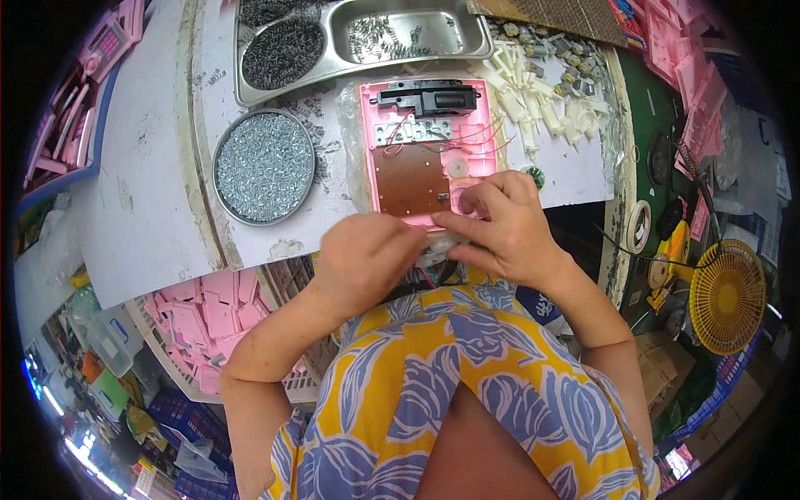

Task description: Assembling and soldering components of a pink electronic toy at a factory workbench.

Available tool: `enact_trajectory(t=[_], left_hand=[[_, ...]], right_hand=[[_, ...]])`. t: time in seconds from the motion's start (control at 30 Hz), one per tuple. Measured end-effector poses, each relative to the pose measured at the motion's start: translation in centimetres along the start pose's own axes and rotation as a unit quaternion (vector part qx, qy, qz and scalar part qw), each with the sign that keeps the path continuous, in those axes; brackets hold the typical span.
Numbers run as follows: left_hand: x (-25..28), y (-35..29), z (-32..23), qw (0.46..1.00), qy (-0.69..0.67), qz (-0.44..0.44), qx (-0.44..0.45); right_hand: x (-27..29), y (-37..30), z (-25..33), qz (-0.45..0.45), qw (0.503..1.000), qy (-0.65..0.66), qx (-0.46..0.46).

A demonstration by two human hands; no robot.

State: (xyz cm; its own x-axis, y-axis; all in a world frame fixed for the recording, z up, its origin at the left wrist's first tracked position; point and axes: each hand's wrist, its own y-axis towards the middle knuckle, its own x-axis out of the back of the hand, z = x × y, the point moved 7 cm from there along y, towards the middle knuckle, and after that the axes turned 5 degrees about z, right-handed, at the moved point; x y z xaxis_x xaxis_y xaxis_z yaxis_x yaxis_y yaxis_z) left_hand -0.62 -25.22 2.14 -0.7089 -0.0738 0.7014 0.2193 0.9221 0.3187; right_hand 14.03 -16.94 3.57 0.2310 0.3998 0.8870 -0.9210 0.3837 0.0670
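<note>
Pointing lengthwise away from both hands (367,257) (515,225), the pink casing (477,165) lies open-side up, grip unclear.

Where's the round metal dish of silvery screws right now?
In the head view's left half, the dish sits on the white worktop, left of the open pink plastic casing.

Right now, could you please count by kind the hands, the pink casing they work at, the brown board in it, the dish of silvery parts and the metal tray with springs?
Hands: 2 (left hand, right hand)
Pink casing: 1
Brown board: 1
Round dish: 1
Metal tray: 1
Total: 6
</note>
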Motion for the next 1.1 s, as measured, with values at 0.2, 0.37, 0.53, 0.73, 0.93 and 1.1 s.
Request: enact_trajectory(t=[0.2, 0.37, 0.53, 0.73, 0.93, 1.1], left_hand=[[1.6, -2.7, 3.6, 0.977, -0.079, -0.048, 0.192], [-1.6, -5.3, 0.9, 0.980, 0.002, 0.096, 0.173], [-0.8, -5.3, 0.2, 0.953, -0.045, 0.276, 0.114], [1.7, -1.7, 2.7, 0.997, -0.060, 0.044, 0.037], [1.6, -0.9, 3.4, 0.992, -0.088, 0.093, -0.022], [1.4, -0.9, 3.9, 0.989, -0.102, 0.108, -0.003]], right_hand=[[0.7, 1.5, 2.9, -0.078, 0.997, 0.015, 0.019], [-2.9, 3.4, 4.2, -0.099, 0.995, -0.013, -0.005], [-3.5, 3.4, 4.2, -0.108, 0.994, -0.026, -0.009], [-1.3, 4.0, 3.5, -0.075, 0.997, 0.033, 0.014], [12.7, 7.9, -13.3, -0.199, 0.947, 0.192, -0.166], [15.7, 23.3, -17.3, -0.207, 0.977, 0.056, -0.004]])
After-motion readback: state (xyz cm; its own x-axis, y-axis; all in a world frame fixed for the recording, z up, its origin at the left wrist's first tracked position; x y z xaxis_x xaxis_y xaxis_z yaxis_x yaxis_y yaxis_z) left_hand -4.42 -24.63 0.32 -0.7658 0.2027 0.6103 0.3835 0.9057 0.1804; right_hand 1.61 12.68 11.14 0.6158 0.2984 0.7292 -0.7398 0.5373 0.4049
